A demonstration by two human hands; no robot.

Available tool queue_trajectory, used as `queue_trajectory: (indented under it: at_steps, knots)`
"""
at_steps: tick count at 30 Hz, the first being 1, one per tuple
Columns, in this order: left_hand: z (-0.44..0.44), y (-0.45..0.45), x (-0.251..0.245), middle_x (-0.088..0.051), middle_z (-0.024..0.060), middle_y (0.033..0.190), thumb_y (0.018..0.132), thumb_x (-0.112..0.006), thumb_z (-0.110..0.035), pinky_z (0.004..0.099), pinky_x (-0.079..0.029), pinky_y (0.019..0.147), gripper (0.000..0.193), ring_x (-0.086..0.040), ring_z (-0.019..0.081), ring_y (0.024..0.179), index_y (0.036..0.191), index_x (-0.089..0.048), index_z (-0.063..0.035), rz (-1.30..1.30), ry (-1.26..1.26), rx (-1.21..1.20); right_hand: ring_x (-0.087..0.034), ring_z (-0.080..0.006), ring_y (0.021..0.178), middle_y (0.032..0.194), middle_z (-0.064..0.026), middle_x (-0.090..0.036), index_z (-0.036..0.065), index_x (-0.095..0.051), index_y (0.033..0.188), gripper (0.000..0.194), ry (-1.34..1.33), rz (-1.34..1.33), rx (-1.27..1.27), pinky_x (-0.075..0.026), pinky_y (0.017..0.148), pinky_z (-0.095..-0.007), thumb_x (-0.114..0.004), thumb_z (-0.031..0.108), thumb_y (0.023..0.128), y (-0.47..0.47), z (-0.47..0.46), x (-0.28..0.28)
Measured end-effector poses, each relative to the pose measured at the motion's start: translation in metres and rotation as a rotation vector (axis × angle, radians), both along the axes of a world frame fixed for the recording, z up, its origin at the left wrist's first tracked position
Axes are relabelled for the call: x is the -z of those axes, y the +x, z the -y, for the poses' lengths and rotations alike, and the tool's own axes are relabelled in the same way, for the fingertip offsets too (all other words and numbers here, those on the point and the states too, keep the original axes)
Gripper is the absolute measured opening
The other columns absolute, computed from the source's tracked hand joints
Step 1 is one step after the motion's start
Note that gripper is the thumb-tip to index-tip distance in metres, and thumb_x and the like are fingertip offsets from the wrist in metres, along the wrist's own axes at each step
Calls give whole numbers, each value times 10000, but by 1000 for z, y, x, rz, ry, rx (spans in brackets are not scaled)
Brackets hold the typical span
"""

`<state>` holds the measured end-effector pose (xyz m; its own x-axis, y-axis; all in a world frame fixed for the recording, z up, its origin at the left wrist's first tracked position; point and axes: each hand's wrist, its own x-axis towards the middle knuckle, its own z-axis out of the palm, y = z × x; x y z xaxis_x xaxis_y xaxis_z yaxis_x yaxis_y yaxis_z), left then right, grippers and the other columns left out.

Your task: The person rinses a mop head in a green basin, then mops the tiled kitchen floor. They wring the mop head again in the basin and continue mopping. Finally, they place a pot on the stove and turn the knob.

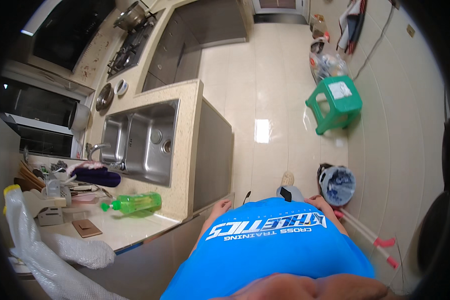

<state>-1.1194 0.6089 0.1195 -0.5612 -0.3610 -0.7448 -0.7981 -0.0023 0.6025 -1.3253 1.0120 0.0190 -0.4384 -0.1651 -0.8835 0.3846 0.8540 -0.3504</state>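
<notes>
My left hand (222,206) hangs beside the counter end, left of my blue T-shirt; its fingers look loosely curled, and whether it holds anything is unclear. My right hand (317,201) is at my right hip, near a grey-blue waste bin (337,185), partly hidden by the shirt. On the counter left of me a green dish-soap bottle (140,203) lies on its side with its pump pointing left. A double steel sink (146,142) is set in the counter beyond it. Purple rubber gloves (97,176) hang near the tap (97,148).
A green plastic stool (339,101) stands by the right wall, with filled plastic bags (328,62) behind it. A red-and-white handle (367,234) leans near the bin. Bubble wrap (33,240) covers something at the lower left. A gas hob (133,48) with a pot (131,18) is farther along.
</notes>
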Motion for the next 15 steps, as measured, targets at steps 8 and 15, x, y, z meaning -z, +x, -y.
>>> queue_trajectory:
  at_steps: [8,15]
  knots:
    - [26,-157,-90,-609,156,1093,876,-571,-235,334,-462,857,353,-582,242,1014,1154,-555,-19,-209,-196,87,-631,-214,824,872,-154,-658,12,-661,938,491,-187,-418,-125,-498,757,-299,-703,433,689,-246,91,1]
    - [98,-252,-87,-597,63,877,847,-573,-94,251,-462,705,226,-559,126,785,1062,-593,-28,-453,-134,-99,-634,-222,764,816,-134,-662,11,-660,904,415,-343,-543,-97,-505,707,-324,-683,388,733,-385,204,-51]
